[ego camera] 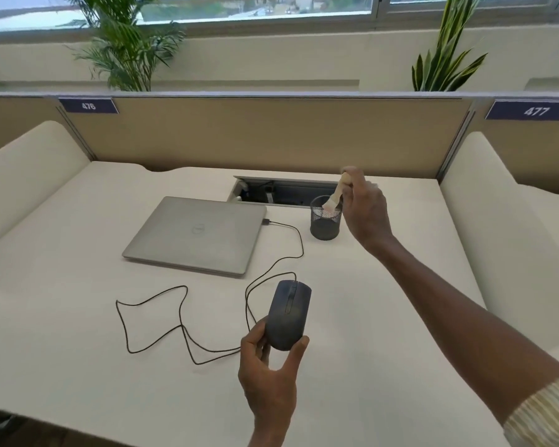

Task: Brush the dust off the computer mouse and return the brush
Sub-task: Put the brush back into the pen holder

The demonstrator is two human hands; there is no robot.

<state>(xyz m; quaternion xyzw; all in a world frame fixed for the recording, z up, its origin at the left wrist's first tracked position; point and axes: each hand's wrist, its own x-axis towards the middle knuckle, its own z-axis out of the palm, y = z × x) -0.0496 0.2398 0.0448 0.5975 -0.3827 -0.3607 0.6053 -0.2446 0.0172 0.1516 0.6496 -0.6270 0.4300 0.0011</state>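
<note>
The white desk [78,333] runs from the near edge up to a tan partition [271,133] along its far edge. A closed grey laptop [196,235] lies left of centre, nearer the far edge, with a recessed cable tray [291,191] cut into the desk just behind it. The right arm stretches from the near right corner diagonally toward the far edge, forearm bare, a striped sleeve [549,414] at the frame's lower right. Its right hand [365,211] is bent down at the wrist, fingers curled round the handle of a pale brush [334,196] whose bristle end dips into the black mesh cup [326,222] standing just before the cable tray. The left hand [268,369] rises from the near edge, palm up, thumb and fingers pinching the rear of the dark computer mouse [288,314], which is lifted and points toward the laptop. The mouse's thin black cable [181,324] loops over the desk and plugs into the laptop's right side.
</note>
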